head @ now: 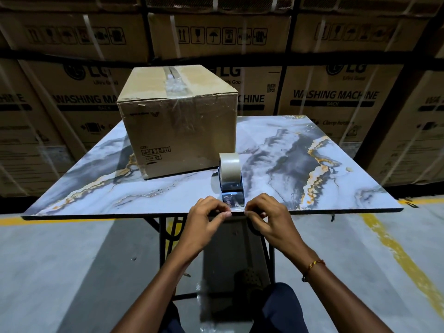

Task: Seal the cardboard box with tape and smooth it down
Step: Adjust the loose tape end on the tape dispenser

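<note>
We see the left hand (pixel 208 216) and right hand (pixel 263 215) at the table (pixel 96 186) edge, fingertips pinched on the clear tape end (pixel 236 207) off the tape dispenser (pixel 231 178). The cardboard box (pixel 179 121) sits farther back on the table, tape already along its top seam.

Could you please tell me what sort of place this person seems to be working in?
Most likely an appliance warehouse: strapped cartons marked "WASHING MACHINE" are stacked behind the table, and the concrete floor carries yellow lane lines.
</note>
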